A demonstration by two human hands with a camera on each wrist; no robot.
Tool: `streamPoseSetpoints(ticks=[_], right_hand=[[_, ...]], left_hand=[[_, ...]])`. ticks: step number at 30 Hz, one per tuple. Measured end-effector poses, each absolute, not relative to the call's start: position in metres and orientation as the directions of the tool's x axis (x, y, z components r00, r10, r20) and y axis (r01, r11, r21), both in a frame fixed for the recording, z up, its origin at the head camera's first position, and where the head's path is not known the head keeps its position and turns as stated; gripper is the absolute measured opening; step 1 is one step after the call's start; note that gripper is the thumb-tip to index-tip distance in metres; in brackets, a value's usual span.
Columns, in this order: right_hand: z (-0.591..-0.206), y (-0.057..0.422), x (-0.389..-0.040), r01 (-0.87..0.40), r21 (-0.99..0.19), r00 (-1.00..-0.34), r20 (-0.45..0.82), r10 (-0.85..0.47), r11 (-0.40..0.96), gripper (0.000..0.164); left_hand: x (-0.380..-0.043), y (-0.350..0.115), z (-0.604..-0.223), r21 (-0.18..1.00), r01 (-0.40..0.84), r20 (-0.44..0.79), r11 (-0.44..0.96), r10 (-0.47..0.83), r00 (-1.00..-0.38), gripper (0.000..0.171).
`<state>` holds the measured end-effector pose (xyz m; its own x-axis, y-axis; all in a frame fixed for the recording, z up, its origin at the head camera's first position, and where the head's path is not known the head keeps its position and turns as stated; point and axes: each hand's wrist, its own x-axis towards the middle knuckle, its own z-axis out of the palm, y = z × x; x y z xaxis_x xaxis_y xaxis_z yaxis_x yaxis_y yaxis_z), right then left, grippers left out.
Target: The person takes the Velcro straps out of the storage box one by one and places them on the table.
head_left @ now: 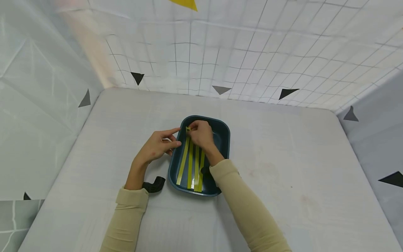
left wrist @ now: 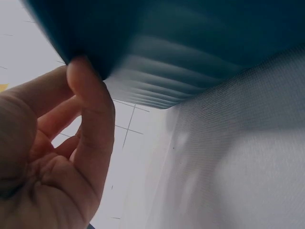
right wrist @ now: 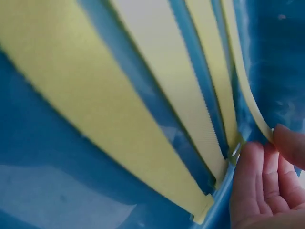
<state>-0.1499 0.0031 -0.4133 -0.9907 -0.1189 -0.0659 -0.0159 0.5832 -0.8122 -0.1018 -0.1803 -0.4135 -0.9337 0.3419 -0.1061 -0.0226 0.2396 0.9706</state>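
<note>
A dark blue-green plastic tray (head_left: 225, 138) stands on the table with several yellow cable ties (head_left: 190, 166) lying lengthwise in it, side by side. My left hand (head_left: 158, 142) is at the tray's left side. In the left wrist view, its thumb and index finger pinch the edge of the tray (left wrist: 190, 33). My right hand (head_left: 203, 134) reaches into the tray near its far end. Seen from the right wrist, the thumb and fingers pinch the outermost cable tie (right wrist: 247, 90) near its end, close to the heads of the others.
Black wrist-camera mounts sit at the left wrist (head_left: 155, 184) and, partly hidden, at the right wrist (head_left: 205, 170). A pale cloth covers the table (head_left: 283, 157). White grid-patterned sheeting (head_left: 239, 56) with dark triangles rises at the back and sides.
</note>
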Motion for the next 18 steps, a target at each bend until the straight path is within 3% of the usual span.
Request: streamPoseSetpoints(ticks=[18], right_hand=[[-0.4147, 0.0037, -0.1491, 0.032, -0.891, -0.989, -0.093, -0.114, 0.454, 0.007]], left_hand=[[-0.1015, -0.1798, -0.4135, 0.967, -0.013, -0.101, 0.253, 0.339, -0.935, 0.057]])
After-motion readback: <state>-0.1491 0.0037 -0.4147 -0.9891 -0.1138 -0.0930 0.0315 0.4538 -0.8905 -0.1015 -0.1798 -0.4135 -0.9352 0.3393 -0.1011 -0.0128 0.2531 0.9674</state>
